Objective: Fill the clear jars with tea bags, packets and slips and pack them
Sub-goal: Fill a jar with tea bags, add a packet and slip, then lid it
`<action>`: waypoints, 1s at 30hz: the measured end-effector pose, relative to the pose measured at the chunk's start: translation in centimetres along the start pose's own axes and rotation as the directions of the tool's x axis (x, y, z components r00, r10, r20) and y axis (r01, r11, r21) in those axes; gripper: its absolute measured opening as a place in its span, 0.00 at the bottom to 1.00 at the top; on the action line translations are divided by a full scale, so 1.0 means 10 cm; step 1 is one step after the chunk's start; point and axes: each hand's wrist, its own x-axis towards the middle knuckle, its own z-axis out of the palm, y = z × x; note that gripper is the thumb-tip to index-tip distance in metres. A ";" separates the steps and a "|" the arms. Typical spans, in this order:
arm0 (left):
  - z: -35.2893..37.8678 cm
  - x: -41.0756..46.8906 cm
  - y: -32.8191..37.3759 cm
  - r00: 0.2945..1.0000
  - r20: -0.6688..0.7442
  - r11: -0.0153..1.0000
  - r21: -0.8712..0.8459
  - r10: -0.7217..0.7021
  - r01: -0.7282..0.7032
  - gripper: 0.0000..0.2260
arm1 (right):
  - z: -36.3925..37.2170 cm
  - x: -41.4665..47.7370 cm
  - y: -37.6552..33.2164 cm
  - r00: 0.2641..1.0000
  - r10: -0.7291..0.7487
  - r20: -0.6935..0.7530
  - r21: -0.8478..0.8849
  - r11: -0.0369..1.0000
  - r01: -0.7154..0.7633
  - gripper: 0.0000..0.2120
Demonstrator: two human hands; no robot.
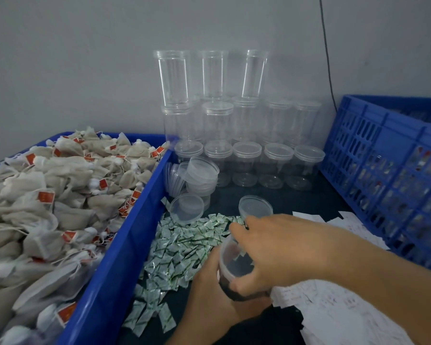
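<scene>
My left hand (209,292) grips a clear jar (234,267) near the front of the dark table. The jar's mouth tilts toward me. My right hand (279,247) lies over the jar's rim, fingers curled at its mouth; whether it pinches anything is hidden. Green-and-white packets (182,245) lie heaped just left of the jar. Tea bags (50,195) with red tags fill the blue bin (125,242) at left. White paper slips (329,312) lie at the lower right.
Stacked clear jars (234,120) stand against the wall behind. Loose clear lids (187,207) lie next to the bin, one more lid (255,207) beyond my right hand. A blue slotted crate (383,170) holding filled jars stands at right.
</scene>
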 end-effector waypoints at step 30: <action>0.04 0.00 -0.06 0.999 -0.042 0.992 -0.126 -0.018 0.013 0.38 | -0.28 -0.01 -0.01 0.928 0.060 0.369 -0.060 0.997 -0.040 0.54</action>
